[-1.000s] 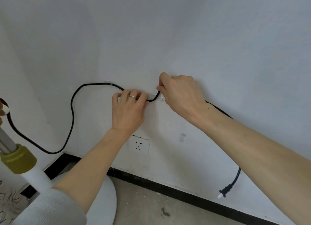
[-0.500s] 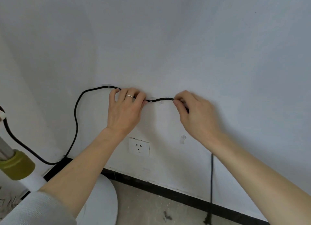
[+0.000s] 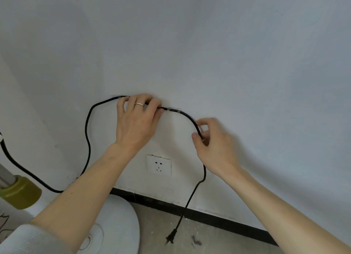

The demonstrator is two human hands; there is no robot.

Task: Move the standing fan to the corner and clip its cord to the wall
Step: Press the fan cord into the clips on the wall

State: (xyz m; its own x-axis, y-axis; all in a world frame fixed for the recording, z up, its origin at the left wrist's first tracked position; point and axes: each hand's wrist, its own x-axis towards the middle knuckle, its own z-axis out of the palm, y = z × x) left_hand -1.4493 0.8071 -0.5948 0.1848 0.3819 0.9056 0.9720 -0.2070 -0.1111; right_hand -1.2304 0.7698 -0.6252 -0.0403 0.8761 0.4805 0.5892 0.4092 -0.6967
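Observation:
A black fan cord [image 3: 87,132] runs from the fan pole at the left up the white wall and arches across it. It passes through a clear clip [image 3: 173,109] and hangs down to its plug [image 3: 171,238] above the floor. My left hand [image 3: 137,120] presses the cord against the wall just left of that clip. My right hand [image 3: 214,143] pinches the cord lower right of the clip, over a second clip spot that is hidden. The fan's white round base [image 3: 117,225] stands at the lower left, with an olive collar [image 3: 20,193] on its pole.
A white wall socket [image 3: 159,165] sits below my hands. A black skirting strip [image 3: 209,217] runs along the bottom of the wall above the grey floor. The room corner lies at the far left, behind the fan pole.
My right hand slid along the cord from beside the clip down and to the right. The cord now sits in the clear clip and arches downward; the plug swung into view near the floor.

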